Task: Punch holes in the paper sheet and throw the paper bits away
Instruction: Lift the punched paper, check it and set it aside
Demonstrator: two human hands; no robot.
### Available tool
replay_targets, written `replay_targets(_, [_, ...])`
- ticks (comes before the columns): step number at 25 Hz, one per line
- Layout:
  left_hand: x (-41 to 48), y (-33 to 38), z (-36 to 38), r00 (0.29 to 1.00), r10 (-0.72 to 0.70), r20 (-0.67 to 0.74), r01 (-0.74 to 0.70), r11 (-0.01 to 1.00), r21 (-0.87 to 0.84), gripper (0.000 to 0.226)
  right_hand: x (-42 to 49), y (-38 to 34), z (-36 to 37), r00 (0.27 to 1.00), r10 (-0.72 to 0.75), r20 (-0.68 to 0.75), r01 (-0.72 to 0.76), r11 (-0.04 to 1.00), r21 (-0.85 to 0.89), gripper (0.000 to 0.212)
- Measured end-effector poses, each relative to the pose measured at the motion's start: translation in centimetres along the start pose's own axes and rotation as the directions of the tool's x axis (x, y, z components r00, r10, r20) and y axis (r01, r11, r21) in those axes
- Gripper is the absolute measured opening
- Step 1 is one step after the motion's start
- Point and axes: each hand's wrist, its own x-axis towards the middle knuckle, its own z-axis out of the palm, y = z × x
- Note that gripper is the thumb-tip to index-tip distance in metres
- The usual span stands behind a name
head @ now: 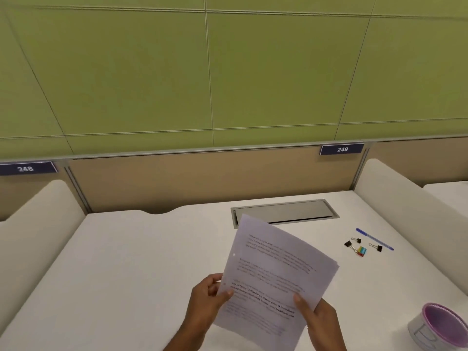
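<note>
I hold a printed paper sheet (276, 272) above the white desk (131, 269), tilted with its top toward the far right. A punched hole shows near its left edge. My left hand (205, 300) grips the sheet's lower left edge, thumb on top. My right hand (321, 317) pinches the lower right edge. More than one sheet edge shows at the right side. No hole punch is in view.
A small round bin with a purple inside (443, 325) stands at the near right. Three black binder clips (354, 243), a small colourful block (361, 251) and a blue pen (374, 239) lie at the right. A metal cable hatch (298, 210) sits behind the paper. Padded dividers flank the desk.
</note>
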Motion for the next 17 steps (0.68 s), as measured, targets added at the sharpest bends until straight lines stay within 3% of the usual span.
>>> replay_targets(3, [-0.4,0.0,1.8,0.995,0.037,-0.092,-0.037,0.999,-0.001,0.014,0.3,0.5,-0.3,0.999,0.01,0.039,-0.01,1.0,0.003,0.008])
replay_targets(11, [-2.5,-0.7,5.1,0.982,-0.022,-0.186,0.02,1.0,-0.013,0.026,-0.8,2.1,-0.4,0.998,0.024,0.061,-0.02,0.998,-0.064,0.021])
replay_targets(14, [-2.7,-0.2,5.4,0.978,0.006,-0.21,-0.004,1.0,0.01,0.022,-1.5,1.8,-0.4,0.999,0.002,-0.052,-0.007,0.996,-0.085,0.024])
replay_targets(17, [-2.7,0.2,5.5,0.979,0.033,-0.201,-0.028,0.999,0.029,0.023,-1.7,1.8,-0.6,0.975,-0.028,-0.219,0.005,0.994,-0.105,0.014])
